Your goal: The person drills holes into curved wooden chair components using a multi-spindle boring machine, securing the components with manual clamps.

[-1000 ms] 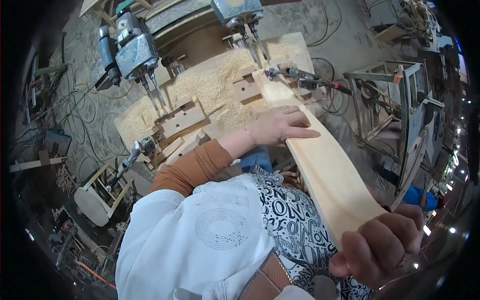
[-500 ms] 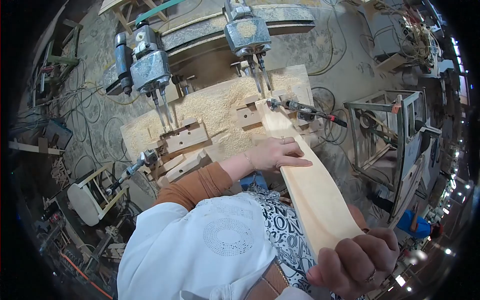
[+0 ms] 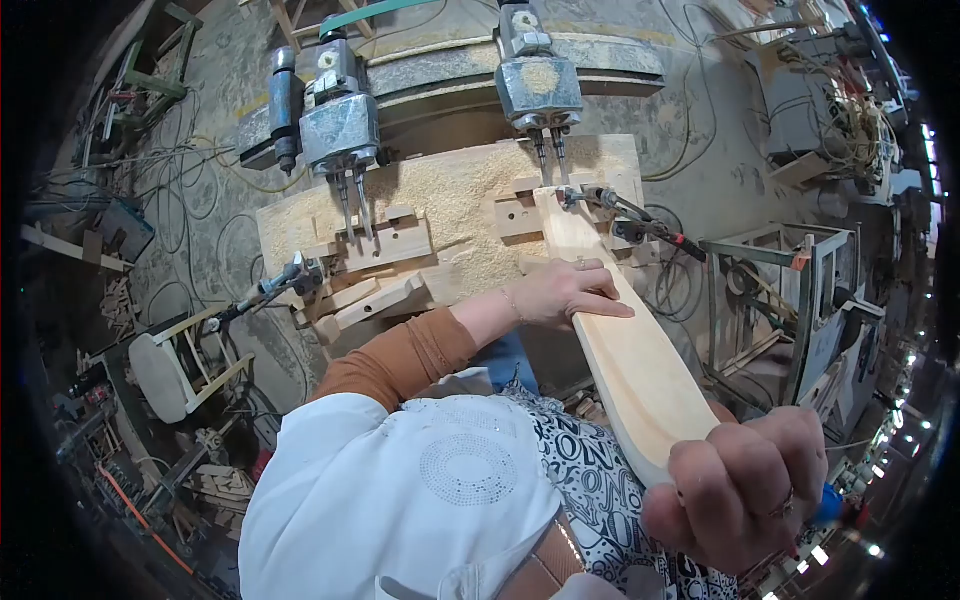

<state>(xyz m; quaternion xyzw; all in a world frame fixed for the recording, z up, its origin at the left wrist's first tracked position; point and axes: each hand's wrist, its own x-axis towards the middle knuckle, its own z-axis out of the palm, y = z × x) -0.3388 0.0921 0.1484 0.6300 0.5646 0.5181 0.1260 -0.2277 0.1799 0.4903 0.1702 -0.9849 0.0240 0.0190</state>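
Note:
A long, pale, curved wooden board (image 3: 640,365) slants from the jig down to the lower right. My left hand (image 3: 568,295), coming out of a brown sleeve, holds the board's left edge partway along, fingers over its top face. Close to the camera, my right hand (image 3: 740,485) is closed round the board's near end. The far end rests at the right wooden jig block (image 3: 517,217), beside a clamp (image 3: 600,200) and below the twin drill bits of the right drill head (image 3: 540,90).
A left drill head (image 3: 338,130) points at another jig block (image 3: 385,245) on the sawdust-covered worktable (image 3: 465,200). A second clamp (image 3: 275,285) is at the table's left. Beyond are a stool (image 3: 160,378), a metal frame cart (image 3: 780,300) and floor cables.
The drill heads, jigs and table appear shifted slightly right in view. Both hands still hold the board, and its near end with my right hand sits a little further right.

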